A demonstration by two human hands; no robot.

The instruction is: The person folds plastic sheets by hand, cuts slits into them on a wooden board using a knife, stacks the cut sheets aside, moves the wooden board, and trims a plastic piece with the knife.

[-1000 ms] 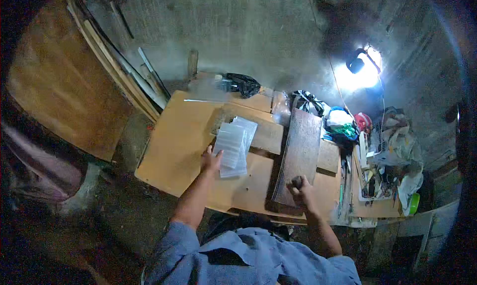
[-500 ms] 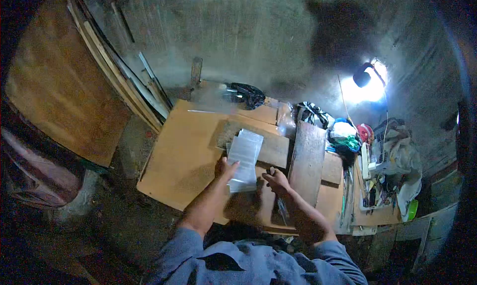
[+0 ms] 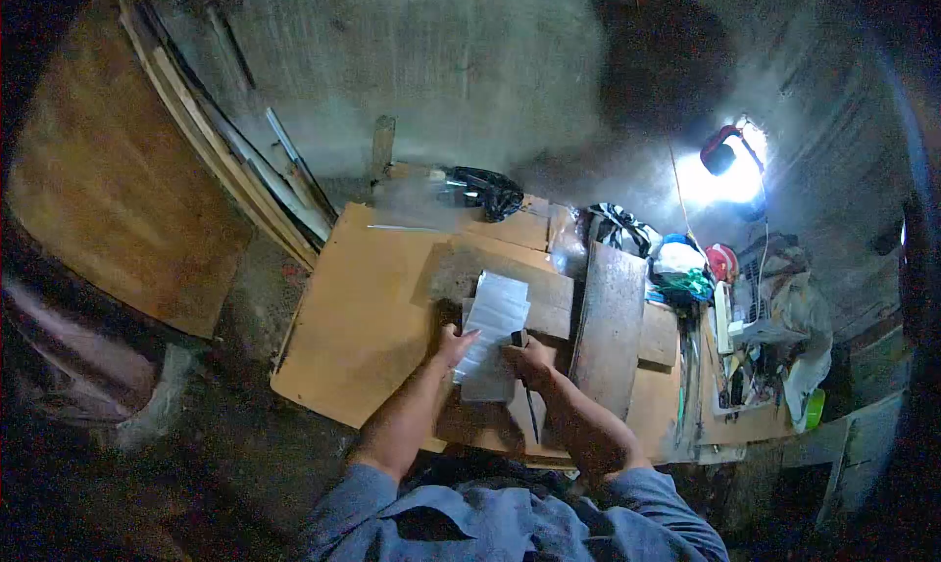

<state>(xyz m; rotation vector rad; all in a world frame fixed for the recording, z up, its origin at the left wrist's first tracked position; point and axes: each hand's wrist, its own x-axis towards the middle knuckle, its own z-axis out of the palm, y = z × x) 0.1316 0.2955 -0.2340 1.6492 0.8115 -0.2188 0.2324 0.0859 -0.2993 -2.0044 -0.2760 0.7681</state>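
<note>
My left hand (image 3: pixel 456 345) grips the left edge of several thin, pale, translucent sheets (image 3: pixel 495 312), its thumb on top. The sheets overlap unevenly and are held over the front part of a wooden board (image 3: pixel 550 293) on the table. At the sheets' right edge, my right hand (image 3: pixel 530 357) is closed round the dark handle of a knife-like tool (image 3: pixel 533 411), whose thin blade points down toward the table's front edge. A long dark plank (image 3: pixel 608 327) lies to the right of this hand.
The yellowish table (image 3: pixel 343 307) reaches left. Black plastic (image 3: pixel 490 192) lies at its back. Bags (image 3: pixel 679 268), a tool tray (image 3: pixel 745 406) and a small wooden block (image 3: pixel 657 336) are at the right. A bright lamp (image 3: pixel 725 170) stands by the wall; long boards (image 3: pixel 221 131) lean at the left.
My right hand has moved left from the dark plank to the sheets, bringing the tool. My left hand has shifted right and nearer me with the sheets. The view has shifted slightly.
</note>
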